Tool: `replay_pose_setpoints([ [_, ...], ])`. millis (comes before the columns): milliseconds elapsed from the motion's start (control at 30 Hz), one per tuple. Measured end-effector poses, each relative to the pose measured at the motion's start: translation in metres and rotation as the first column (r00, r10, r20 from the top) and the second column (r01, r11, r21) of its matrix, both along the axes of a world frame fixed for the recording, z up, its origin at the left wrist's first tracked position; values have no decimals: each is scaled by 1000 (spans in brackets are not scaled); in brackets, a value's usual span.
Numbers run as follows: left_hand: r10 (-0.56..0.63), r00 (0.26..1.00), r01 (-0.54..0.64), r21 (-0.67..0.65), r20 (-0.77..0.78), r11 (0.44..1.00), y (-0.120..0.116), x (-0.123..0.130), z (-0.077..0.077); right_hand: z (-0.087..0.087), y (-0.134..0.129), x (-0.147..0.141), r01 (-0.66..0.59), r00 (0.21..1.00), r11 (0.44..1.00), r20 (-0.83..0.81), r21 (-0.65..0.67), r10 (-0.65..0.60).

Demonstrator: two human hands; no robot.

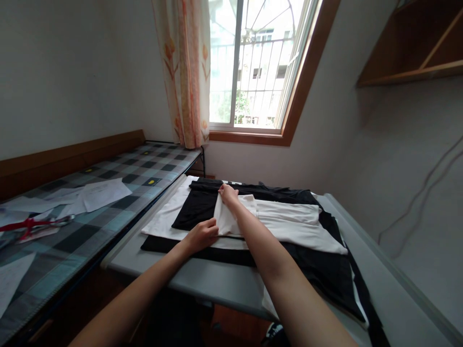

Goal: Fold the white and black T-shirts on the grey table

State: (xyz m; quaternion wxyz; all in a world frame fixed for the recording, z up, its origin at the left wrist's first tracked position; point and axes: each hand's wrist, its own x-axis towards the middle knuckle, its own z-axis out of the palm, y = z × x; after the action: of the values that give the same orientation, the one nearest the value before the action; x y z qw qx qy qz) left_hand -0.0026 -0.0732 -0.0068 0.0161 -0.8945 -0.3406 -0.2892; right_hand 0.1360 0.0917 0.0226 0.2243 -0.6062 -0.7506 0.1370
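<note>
A white garment (289, 219) lies lengthwise over a layered stack of black and white clothes. Its left end is folded over into a short flap. My left hand (203, 234) is closed on the near corner of that flap, fingers pinched together. At the flap's far corner my right hand (228, 193) also pinches the white cloth, with the forearm crossing over the garment. Beneath it lies a black garment (197, 207), and under that more white cloth (162, 221) shows at the left. Another black piece (329, 274) spreads toward the right.
The clothes rest on a grey table (224, 279). To the left stands a bed with a checked cover (152, 166), bearing papers (104, 195) and a red-handled object (31, 223). A curtain (190, 72) hangs by the window; a wooden shelf (408, 72) juts from the right wall.
</note>
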Motion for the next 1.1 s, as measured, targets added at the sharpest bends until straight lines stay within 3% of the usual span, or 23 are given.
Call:
replay_pose_setpoints([
  [133, 25, 1000, -25, 20, -7, 999, -1, 2, 2, 1, -2, 5, -25, 999, 999, 26, 24, 25],
  [233, 70, 998, -70, 56, 2, 996, -1, 4, 5, 13, -5, 20, -32, 999, 995, 40, 92, 29],
  [367, 93, 996, -91, 74, -16, 993, 0, 5, 7, 38, -21, 59, 26, 998, 995, 52, 100, -31],
  [500, 116, 993, -117, 26, 5, 993, 2, 4, 5, 49, -55, 107, 33, 987, 999, 158, -19, -30],
  [667, 125, 988, -119, -76, 87, 990, 2, 3, 4, 40, -105, 150, -30, 951, 995, 303, -93, 57],
  [833, 153, 983, -147, -70, 99, 987, 2, 4, 4, 26, -134, 158, -147, 965, 962, 182, -228, 190],
  [967, 161, 982, -152, -97, 94, 984, 3, 3, 3, 20, -139, 147, -70, 986, 974, 131, -214, 99],
  [1100, 160, 981, -147, -119, 107, 982, 3, 3, 4, 19, -136, 141, 4, 1000, 963, -19, -268, -9],
])
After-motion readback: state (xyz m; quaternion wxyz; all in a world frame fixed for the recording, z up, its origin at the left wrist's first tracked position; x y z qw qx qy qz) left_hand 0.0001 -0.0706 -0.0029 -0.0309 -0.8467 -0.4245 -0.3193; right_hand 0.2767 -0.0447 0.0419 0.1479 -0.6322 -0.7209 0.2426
